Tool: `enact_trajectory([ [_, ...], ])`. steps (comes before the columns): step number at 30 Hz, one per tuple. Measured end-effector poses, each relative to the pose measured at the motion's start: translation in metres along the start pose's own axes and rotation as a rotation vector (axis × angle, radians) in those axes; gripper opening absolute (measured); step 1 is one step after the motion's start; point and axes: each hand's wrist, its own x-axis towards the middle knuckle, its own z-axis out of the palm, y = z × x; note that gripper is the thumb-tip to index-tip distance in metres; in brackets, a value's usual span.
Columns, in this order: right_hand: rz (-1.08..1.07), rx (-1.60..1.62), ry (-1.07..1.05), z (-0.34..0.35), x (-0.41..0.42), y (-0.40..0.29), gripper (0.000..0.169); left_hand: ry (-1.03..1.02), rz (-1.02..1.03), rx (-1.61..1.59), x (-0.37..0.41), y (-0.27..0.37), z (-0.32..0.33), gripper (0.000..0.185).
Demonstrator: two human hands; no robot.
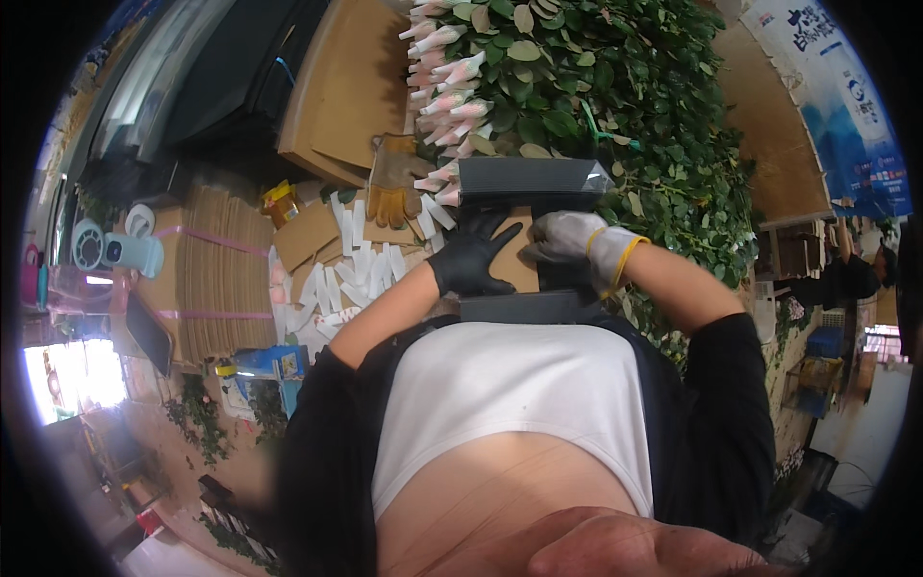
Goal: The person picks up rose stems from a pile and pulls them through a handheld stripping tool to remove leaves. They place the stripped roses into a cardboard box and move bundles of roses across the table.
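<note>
A dark corrugated sheet (530, 309) lies in front of me with its near and far edges folded up. On its middle rests a brown cardboard piece (518, 249). My left hand (472, 256), in a black glove, presses on the sheet and the cardboard's left side with fingers spread. My right hand (570, 238), in a whitish glove with yellow trim, is at the cardboard's right side, fingers bent; whether they grip it is hidden. Just beyond the raised far flap lies a big heap of leafy rose stems (649, 130), their netted pink flower heads (451, 101) pointing left.
White paper or foam sleeves (375, 274) are scattered to the left, near a brown-and-yellow work glove (395, 180). Farther left stand a strapped cardboard stack (223, 281), a phone (149, 335) and a small light-blue fan (133, 252). Another person (854, 274) is at far right.
</note>
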Motion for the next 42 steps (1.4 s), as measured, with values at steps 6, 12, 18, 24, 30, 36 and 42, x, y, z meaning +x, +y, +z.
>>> enact_trajectory([
  [6, -0.356, -0.25, -0.04, 0.008, -0.001, -0.03, 0.03, -0.008, -0.038, -0.053, -0.002, -0.002, 0.007, 0.105],
  [12, -0.25, 0.054, -0.146, 0.014, -0.007, -0.012, 0.037, -0.024, -0.036, -0.109, -0.01, 0.008, -0.003, 0.085],
  [18, -0.117, 0.596, 0.378, 0.037, -0.028, 0.018, 0.046, 0.786, -0.637, -0.95, -0.048, -0.001, 0.025, 0.047],
  [24, 0.126, 0.508, 0.454, 0.074, 0.038, 0.027, 0.046, 0.548, -0.278, -0.414, 0.014, -0.02, 0.034, 0.059],
  [30, 0.156, 0.445, 0.472, 0.068, 0.042, 0.016, 0.033, 0.49, -0.314, -0.294, 0.015, -0.022, 0.036, 0.059],
  [36, 0.019, 0.479, 0.559, 0.083, 0.045, 0.015, 0.033, 0.493, -0.279, -0.372, 0.016, -0.032, 0.044, 0.057],
  [42, 0.089, 0.203, 0.579, 0.063, 0.011, 0.0, 0.044, 0.567, -0.279, -0.315, 0.015, -0.025, 0.042, 0.058],
])
